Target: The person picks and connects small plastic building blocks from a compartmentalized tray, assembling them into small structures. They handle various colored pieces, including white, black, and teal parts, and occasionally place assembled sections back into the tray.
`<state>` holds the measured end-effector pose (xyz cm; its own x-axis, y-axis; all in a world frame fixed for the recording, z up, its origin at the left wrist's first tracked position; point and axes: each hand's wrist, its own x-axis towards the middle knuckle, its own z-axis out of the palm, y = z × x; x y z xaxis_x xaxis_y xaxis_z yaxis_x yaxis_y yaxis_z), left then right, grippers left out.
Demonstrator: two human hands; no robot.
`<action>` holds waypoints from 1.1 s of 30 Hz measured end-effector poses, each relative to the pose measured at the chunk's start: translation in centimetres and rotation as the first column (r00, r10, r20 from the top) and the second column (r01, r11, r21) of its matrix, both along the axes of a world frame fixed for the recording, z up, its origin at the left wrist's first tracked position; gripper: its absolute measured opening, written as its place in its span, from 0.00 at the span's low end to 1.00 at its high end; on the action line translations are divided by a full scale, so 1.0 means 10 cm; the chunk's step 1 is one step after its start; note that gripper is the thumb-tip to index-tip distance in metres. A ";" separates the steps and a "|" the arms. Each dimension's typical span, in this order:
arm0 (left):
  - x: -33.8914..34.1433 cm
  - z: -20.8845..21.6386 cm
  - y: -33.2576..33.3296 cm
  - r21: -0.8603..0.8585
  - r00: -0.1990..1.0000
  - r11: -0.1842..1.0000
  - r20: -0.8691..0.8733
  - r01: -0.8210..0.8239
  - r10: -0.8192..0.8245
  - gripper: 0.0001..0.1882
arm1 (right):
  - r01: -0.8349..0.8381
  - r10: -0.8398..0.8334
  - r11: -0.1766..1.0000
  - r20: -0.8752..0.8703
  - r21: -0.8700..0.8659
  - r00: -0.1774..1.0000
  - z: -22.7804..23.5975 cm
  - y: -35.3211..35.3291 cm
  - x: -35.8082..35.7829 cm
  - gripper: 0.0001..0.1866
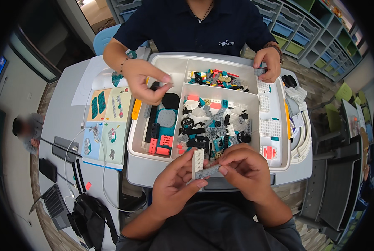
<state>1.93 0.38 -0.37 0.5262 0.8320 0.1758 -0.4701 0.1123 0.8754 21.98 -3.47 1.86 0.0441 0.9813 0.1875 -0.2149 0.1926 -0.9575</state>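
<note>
White strip (198, 160) gripped in closed left fingers (191, 189), grey bar (208, 171) pinched by right fingers (232, 175); uneven pressure could slip the bar into the tray (175, 69).

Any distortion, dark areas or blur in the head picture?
Head view: left table and shelves bend near the rim; corners black; person's head at far left blurred; left hand, right hand, white piece and grey piece look fairly sharp.
</note>
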 end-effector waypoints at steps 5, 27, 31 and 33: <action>0.00 0.01 0.01 0.024 1.000 1.000 -0.012 0.012 -0.012 0.37 | -0.071 0.071 0.997 0.055 -0.004 0.996 0.03 0.02 0.07 0.12; -0.02 -0.01 0.03 -0.004 0.996 0.997 -0.033 0.077 -0.077 0.34 | -0.248 0.184 0.965 0.457 0.085 0.870 0.24 0.13 0.34 0.14; 0.01 -0.01 0.03 0.005 0.998 0.998 -0.020 0.060 -0.060 0.33 | -0.210 0.167 0.977 0.461 0.042 0.871 0.25 0.13 0.29 0.14; 0.02 -0.02 0.05 0.034 0.998 0.998 -0.022 0.060 -0.059 0.32 | -0.180 0.138 0.983 0.458 0.048 0.878 0.22 0.12 0.26 0.14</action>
